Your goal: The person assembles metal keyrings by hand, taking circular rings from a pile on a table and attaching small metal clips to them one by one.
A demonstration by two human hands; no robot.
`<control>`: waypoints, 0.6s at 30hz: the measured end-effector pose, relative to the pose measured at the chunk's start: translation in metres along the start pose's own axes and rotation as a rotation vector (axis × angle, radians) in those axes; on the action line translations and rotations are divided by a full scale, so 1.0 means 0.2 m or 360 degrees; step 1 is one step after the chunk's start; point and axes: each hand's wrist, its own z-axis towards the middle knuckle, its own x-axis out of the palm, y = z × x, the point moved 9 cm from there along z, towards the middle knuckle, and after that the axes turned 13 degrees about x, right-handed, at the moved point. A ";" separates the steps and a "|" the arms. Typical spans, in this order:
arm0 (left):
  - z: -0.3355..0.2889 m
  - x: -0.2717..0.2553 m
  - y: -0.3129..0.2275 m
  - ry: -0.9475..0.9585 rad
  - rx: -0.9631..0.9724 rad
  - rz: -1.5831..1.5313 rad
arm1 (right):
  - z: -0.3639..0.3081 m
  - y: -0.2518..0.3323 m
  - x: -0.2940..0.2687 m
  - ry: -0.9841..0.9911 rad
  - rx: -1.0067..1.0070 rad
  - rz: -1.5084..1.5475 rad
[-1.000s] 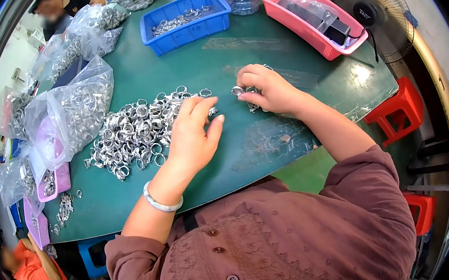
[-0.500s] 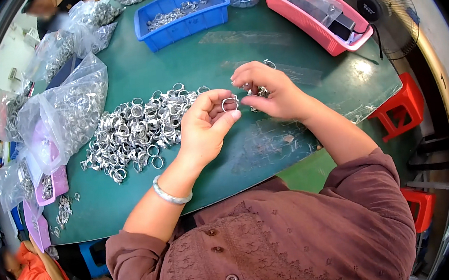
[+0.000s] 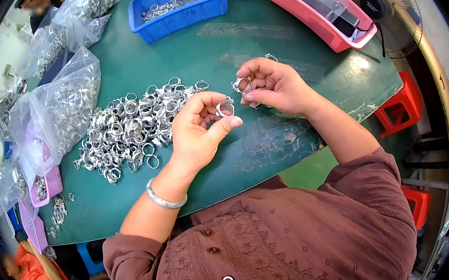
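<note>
My left hand (image 3: 198, 126) pinches a silver-coloured metal ring (image 3: 225, 108) between thumb and fingers, above the green table. Facing it, my right hand (image 3: 273, 86) grips another metal ring (image 3: 242, 85) at its fingertips. The two rings are apart, with a small gap between the hands. A broad pile of similar metal rings (image 3: 130, 129) lies on the table to the left of my left hand. Partly hidden behind my right hand, a few more rings (image 3: 271, 58) show on the table.
A blue bin (image 3: 182, 21) with rings stands at the back, beside a pink basket (image 3: 309, 5) with a black device. Plastic bags (image 3: 72, 98) of rings and purple trays (image 3: 35, 228) line the left. A fan (image 3: 377, 9) and red stools (image 3: 401, 105) are at right. Two people are nearby.
My right hand has drawn a ring up from the small group beneath it, and the ring now shows at its fingertips. The left hand still holds its ring, now turned differently.
</note>
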 end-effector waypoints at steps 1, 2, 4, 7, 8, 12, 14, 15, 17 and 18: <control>0.00 0.00 0.00 -0.0002 -0.0004 -0.0001 | 0.00 0.00 0.00 0.0010 0.0022 0.0027; 0.00 0.00 0.00 0.0000 -0.0026 0.0007 | 0.00 0.00 0.00 0.0011 0.0024 0.0027; 0.00 0.00 0.02 0.0003 -0.0052 0.0015 | 0.00 -0.01 0.00 0.0023 0.0066 0.0063; 0.00 -0.02 0.03 -0.0008 -0.0035 0.0047 | 0.00 0.01 0.01 0.0017 0.0057 -0.0007; 0.00 -0.02 0.03 -0.0001 -0.0027 0.0084 | 0.00 0.00 0.01 0.0016 0.0059 -0.0005; 0.00 -0.02 0.03 -0.0005 -0.0016 0.0145 | 0.00 0.01 0.01 0.0036 0.0006 -0.0005; 0.00 -0.02 0.03 -0.0003 -0.0019 0.0129 | -0.01 0.01 0.01 0.0034 -0.0005 -0.0002; 0.00 -0.02 0.03 -0.0003 -0.0021 0.0111 | -0.01 0.02 0.01 0.0025 -0.0058 -0.0078; 0.00 -0.01 0.03 0.0003 -0.0043 0.0032 | -0.01 0.03 0.01 0.0014 -0.0115 -0.0153; 0.00 0.00 0.03 0.0004 -0.0065 -0.0048 | -0.02 0.04 0.01 0.0011 -0.0134 -0.0237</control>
